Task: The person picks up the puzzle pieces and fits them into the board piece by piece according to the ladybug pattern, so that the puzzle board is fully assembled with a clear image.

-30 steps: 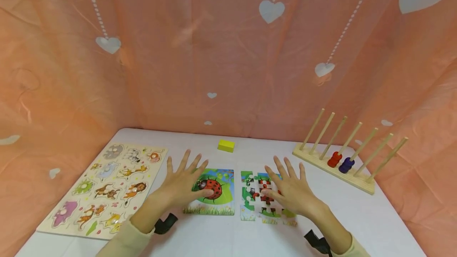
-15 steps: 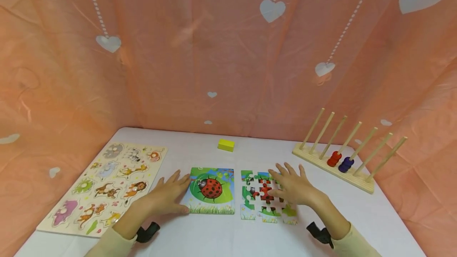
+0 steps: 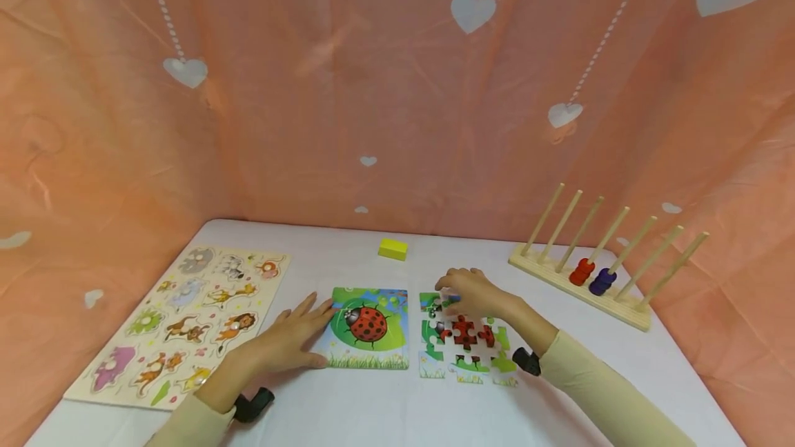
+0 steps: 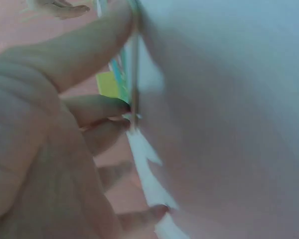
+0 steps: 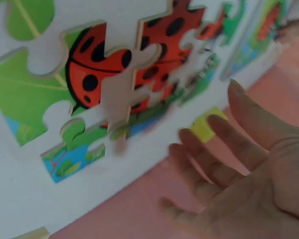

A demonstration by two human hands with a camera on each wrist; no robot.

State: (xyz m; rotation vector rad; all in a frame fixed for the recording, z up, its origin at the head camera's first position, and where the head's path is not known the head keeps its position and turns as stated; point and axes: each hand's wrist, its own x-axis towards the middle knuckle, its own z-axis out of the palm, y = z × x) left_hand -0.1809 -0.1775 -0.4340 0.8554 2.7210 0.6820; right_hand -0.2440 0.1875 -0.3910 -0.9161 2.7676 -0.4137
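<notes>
In the head view a square ladybug picture board point(image 3: 369, 328) lies flat at the middle of the table. My left hand point(image 3: 282, 343) rests at its left edge, fingertips along the side and thumb by the lower corner; the left wrist view shows the fingers against the thin edge. To the board's right, loose ladybug jigsaw pieces point(image 3: 464, 333) lie spaced apart in rows. My right hand point(image 3: 475, 294) is over the far row, hiding part of it. Its fingers are loosely bent with nothing between them in the right wrist view.
An animal peg puzzle point(image 3: 199, 323) lies at the left. A yellow block point(image 3: 393, 249) sits behind the board. At the right stands a wooden rack point(image 3: 580, 288) of upright pegs with red rings point(image 3: 582, 272) and dark blue rings point(image 3: 602, 282). A pink curtain point(image 3: 397, 88) hangs behind.
My left hand has moved left off the board's picture to its left edge. My right hand has moved away from me and left, over the far pieces, its fingers bending more.
</notes>
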